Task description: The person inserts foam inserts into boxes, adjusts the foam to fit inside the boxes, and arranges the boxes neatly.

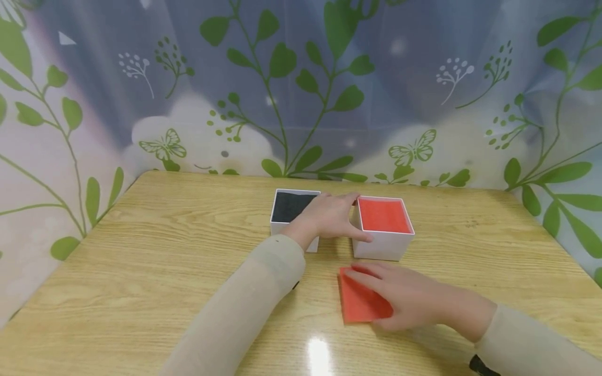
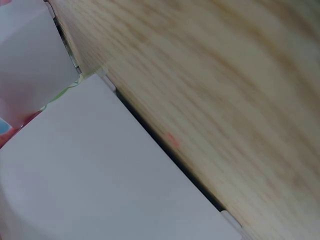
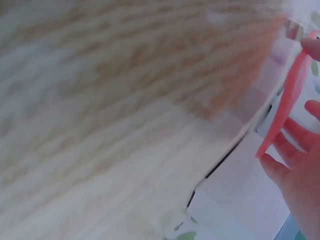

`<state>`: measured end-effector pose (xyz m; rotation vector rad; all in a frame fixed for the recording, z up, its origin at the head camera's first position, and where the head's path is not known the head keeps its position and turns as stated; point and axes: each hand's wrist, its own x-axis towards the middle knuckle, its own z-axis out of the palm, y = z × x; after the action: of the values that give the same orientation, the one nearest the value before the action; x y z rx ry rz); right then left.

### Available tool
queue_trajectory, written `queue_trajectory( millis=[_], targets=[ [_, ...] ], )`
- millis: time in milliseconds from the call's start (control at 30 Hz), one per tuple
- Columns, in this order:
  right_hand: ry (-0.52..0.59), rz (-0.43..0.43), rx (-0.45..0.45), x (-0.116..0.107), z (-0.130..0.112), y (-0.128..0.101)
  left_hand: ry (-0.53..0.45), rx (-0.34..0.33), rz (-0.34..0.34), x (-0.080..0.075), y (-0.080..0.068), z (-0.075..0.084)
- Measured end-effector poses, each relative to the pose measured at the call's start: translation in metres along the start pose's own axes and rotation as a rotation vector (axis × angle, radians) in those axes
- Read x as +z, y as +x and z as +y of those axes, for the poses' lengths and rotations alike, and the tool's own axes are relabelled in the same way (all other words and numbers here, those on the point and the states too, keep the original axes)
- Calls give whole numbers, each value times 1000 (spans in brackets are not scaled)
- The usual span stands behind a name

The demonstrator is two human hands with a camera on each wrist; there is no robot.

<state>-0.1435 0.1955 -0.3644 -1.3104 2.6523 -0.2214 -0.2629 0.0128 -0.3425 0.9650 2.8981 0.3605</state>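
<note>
The person's right hand [image 1: 414, 300] lies over a flat red sheet [image 1: 359, 303] on the wooden table [image 1: 164, 250], just in front of the white box with the red lining [image 1: 383, 227]; from the head view the fingers look spread and fairly flat on the sheet, yet the right wrist view shows the red sheet [image 3: 285, 107] tipped up on edge with fingertips [image 3: 312, 107] either side of it, so I judge the hand is pinching it lightly rather than merely pressing. The left hand [image 1: 329, 214] rests between the two boxes, its fingers straight, thumb against the near corner of the red-lined box and its back against the white box with the black lining [image 1: 291, 214]; it holds nothing but steadies both.

To do this well, I would say the pinch should stay near one edge so the sheet does not buckle; the sheet looks thin and floppy; the left hand should keep the red-lined box from sliding; the corners want squaring with the box mouth.
</note>
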Motion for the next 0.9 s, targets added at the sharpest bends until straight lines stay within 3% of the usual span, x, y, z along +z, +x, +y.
queue_trajectory(
  millis=[300,633,900],
  targets=[
    [-79,159,-66,-12,8,-13,-3,-14,-6,-3,0,1],
    [-208,329,-80,-30,19,-20,3,-7,-36,-2,3,1],
    [-257,324,7,-41,32,-18,-15,-4,-20,0,4,0]
  ],
)
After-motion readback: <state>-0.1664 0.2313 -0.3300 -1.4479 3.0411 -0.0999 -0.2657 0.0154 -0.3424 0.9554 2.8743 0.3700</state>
